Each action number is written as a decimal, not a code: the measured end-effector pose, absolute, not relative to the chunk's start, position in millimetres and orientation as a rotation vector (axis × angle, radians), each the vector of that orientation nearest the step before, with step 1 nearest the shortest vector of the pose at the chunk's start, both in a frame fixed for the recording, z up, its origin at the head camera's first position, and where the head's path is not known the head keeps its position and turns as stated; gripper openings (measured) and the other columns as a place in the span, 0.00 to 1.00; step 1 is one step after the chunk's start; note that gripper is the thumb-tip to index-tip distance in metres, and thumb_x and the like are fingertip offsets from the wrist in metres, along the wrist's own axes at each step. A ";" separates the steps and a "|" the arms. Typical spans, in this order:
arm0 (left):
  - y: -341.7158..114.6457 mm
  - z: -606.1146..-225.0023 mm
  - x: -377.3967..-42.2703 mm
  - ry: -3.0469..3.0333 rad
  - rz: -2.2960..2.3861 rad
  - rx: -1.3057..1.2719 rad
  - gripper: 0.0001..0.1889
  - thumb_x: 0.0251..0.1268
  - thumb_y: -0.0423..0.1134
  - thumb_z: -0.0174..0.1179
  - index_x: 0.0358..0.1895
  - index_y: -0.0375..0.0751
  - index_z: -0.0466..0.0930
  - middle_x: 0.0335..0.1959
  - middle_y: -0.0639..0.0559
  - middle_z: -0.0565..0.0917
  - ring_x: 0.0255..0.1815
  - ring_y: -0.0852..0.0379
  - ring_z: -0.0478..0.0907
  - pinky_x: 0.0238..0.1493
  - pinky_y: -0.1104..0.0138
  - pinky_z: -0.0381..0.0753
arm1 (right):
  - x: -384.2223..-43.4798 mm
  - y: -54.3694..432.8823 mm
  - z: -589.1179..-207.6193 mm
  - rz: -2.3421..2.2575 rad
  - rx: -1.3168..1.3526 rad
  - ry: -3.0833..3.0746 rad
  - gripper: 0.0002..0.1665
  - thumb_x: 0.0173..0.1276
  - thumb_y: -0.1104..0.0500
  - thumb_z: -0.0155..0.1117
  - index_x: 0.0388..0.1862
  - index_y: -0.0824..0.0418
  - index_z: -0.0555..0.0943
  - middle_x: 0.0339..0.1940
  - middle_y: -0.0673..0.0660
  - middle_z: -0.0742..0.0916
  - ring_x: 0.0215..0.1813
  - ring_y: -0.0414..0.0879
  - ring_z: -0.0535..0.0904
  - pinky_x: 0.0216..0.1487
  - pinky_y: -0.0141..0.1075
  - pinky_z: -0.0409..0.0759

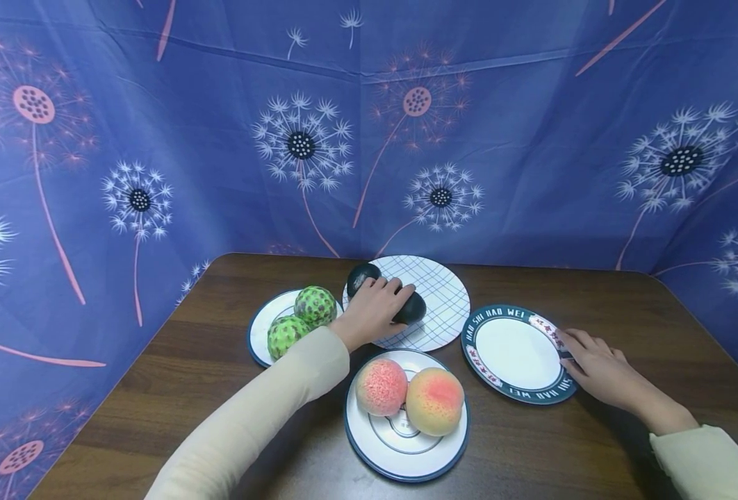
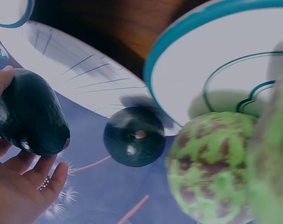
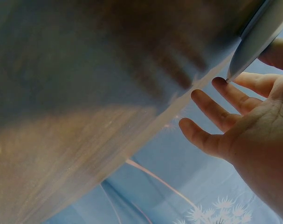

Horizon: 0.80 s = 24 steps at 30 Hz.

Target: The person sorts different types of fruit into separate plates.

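Note:
My left hand (image 1: 376, 310) grips a dark green avocado (image 1: 413, 310) above the blue-checked white plate (image 1: 447, 298). In the left wrist view the thumb and fingers curl round that avocado's far end. A second avocado (image 1: 361, 275) lies at the checked plate's left edge, partly behind the hand. To the right, my right hand (image 1: 603, 369) holds the rim of a white plate with a lettered green border (image 1: 500, 314). Its thumb lies on the rim and the other fingers reach past the outer edge; in the right wrist view the plate's edge (image 3: 255, 42) sits between them.
Two green, brown-speckled round fruits (image 1: 288, 336) rest on a blue-rimmed plate (image 1: 258, 333) at left, beside the left forearm. Nearer me, two peaches (image 1: 434, 401) sit on another blue-rimmed plate (image 1: 400, 464). A blue dandelion-print cloth (image 1: 369, 153) hangs behind the wooden table (image 1: 519, 451).

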State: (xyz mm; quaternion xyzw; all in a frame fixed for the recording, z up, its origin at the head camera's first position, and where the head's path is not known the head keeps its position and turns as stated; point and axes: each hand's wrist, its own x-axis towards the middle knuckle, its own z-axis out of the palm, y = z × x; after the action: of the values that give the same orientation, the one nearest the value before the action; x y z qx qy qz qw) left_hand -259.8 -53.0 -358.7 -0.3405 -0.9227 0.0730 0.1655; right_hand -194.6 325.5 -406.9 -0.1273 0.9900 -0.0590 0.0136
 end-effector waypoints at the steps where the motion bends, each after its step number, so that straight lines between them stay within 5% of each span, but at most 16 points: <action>1: -50.8 -357.6 -260.1 -2.628 0.210 -0.973 0.36 0.51 0.60 0.61 0.62 0.50 0.64 0.52 0.49 0.76 0.51 0.50 0.74 0.53 0.57 0.75 | -194.7 325.6 -406.9 -0.183 -0.395 3.083 0.36 0.62 0.56 0.57 0.65 0.71 0.60 0.59 0.75 0.65 0.57 0.73 0.61 0.49 0.72 0.59; 24: 10.0 -335.4 -258.1 -2.671 0.311 -1.047 0.35 0.52 0.64 0.57 0.60 0.49 0.65 0.51 0.52 0.77 0.49 0.55 0.74 0.51 0.61 0.75 | -193.0 325.6 -406.6 -0.196 -0.440 3.105 0.35 0.63 0.56 0.56 0.65 0.70 0.60 0.60 0.74 0.66 0.57 0.72 0.62 0.49 0.71 0.60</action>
State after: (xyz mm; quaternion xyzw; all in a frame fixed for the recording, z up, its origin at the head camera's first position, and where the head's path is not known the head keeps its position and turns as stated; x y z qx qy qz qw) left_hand -258.1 10.0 -335.4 -0.3599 -0.9180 0.1069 0.1275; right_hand -193.0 325.6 -406.6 -0.1400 0.9882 -0.0625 -0.0005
